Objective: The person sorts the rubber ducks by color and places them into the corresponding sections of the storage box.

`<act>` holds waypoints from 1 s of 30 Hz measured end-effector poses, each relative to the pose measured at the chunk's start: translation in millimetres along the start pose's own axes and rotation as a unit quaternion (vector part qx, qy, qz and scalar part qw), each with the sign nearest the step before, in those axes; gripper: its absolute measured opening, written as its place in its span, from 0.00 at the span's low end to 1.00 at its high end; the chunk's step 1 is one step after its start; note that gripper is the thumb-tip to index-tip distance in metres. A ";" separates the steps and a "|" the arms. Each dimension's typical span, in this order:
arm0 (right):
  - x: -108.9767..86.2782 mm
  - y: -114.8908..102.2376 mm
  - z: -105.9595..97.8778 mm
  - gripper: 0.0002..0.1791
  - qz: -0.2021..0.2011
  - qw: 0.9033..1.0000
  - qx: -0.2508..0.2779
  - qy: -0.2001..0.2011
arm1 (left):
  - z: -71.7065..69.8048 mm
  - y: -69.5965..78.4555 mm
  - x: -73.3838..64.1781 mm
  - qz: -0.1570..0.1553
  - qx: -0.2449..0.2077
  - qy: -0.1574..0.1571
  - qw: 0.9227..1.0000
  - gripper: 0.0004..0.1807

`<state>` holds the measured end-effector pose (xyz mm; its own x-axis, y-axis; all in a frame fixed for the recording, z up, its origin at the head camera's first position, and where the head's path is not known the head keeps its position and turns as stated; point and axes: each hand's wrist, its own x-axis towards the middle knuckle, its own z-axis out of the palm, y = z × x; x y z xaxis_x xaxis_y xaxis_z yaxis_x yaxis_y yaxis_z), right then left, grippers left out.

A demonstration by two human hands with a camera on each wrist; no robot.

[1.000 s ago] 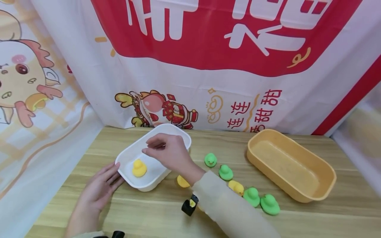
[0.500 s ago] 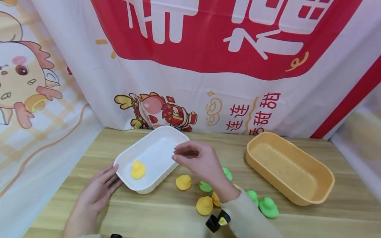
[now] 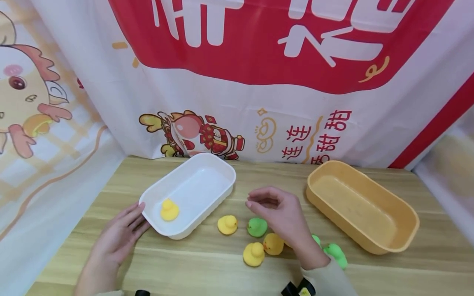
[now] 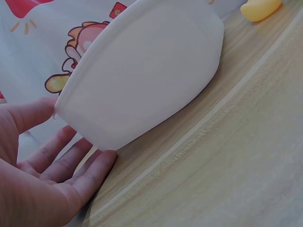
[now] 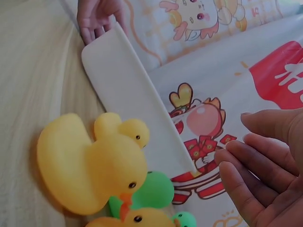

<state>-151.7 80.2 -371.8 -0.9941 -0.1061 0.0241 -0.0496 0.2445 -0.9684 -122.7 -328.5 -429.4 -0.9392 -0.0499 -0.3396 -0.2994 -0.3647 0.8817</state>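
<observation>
My left hand (image 3: 118, 238) holds the near-left end of a white tub (image 3: 189, 222). In the left wrist view, the thumb touches the rim and the fingers rest against the outer wall. One yellow rubber duck (image 3: 169, 210) sits inside the tub. My right hand (image 3: 283, 211) hovers over the table, its fingers loosely bent and holding nothing. Beneath and beside it are a green rubber duck (image 3: 257, 227) and yellow ducks (image 3: 273, 243), one of them a large-looking duck (image 5: 94, 165) in the right wrist view. My right hand and forearm partly hide other ducks.
An orange-tan tub (image 3: 361, 209) stands at the right with nothing in it. Another yellow duck (image 3: 227, 225) lies beside the white tub, and a green duck (image 3: 335, 255) sits right of my forearm. A printed cloth (image 3: 255, 94) hangs behind the wooden table.
My right hand has moved from above the white tub rightward and down over the ducks on the table. My left hand has stayed at the tub's end.
</observation>
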 end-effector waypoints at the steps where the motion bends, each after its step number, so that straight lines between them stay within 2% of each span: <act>1: -0.3 1.4 -1.1 0.11 0.006 1.000 -0.001 0.001 | -0.3 0.3 -0.1 0.003 -0.002 -0.003 1.000 0.12; 12: -1.7 10.0 -8.1 0.11 0.011 1.000 -0.010 0.001 | -5.3 -3.1 -5.5 0.018 -0.008 -0.026 0.999 0.15; 20: 5.5 14.9 -18.5 0.11 0.008 0.999 -0.049 0.013 | -1.0 0.6 -2.4 0.013 -0.011 -0.016 1.000 0.14; 30: 9.0 24.3 -30.2 0.12 0.022 0.997 -0.065 0.027 | 1.9 -0.2 0.7 0.004 -0.002 -0.012 1.000 0.12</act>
<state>-164.8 114.3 -387.5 -0.9991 -0.0414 -0.0015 -0.0139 0.3703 -0.9288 -123.7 -326.7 -429.2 -0.9452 -0.0304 -0.3251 -0.2919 -0.3677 0.8830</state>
